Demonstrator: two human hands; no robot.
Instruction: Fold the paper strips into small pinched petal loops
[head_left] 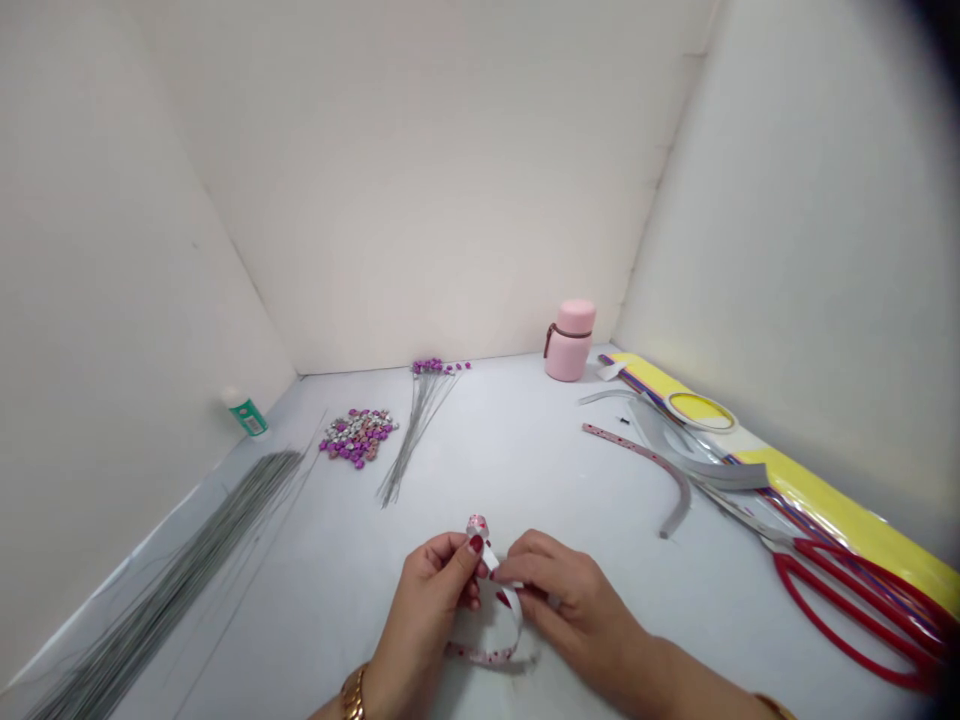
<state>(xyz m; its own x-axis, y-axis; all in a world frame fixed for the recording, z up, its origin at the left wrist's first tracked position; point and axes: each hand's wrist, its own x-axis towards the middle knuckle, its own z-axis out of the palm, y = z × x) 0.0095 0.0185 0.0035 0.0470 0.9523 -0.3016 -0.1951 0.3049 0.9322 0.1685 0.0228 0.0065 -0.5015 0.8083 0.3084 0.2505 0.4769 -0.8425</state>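
Observation:
Near the front of the table, a narrow paper strip [517, 625] with a white back and a pink-and-red patterned face runs between my two hands. My left hand [439, 580] pinches its upper end, where a small patterned coil [476, 525] stands above the thumb. The fingers of my right hand [559, 590] close on the strip just right of the coil. From there the strip loops down, and its patterned tail lies on the table below my hands. Another patterned strip [637, 452] lies curved at the right, apart from my hands.
Long grey wires [187, 570] lie at left by a glue bottle [247, 415]. Purple and silver beads [358, 437] are heaped near purple-tipped wires [412, 430]. A pink flask [570, 342] stands behind. At right are red-handled scissors [855, 600], a tape roll [701, 411] and yellow sheets [832, 500].

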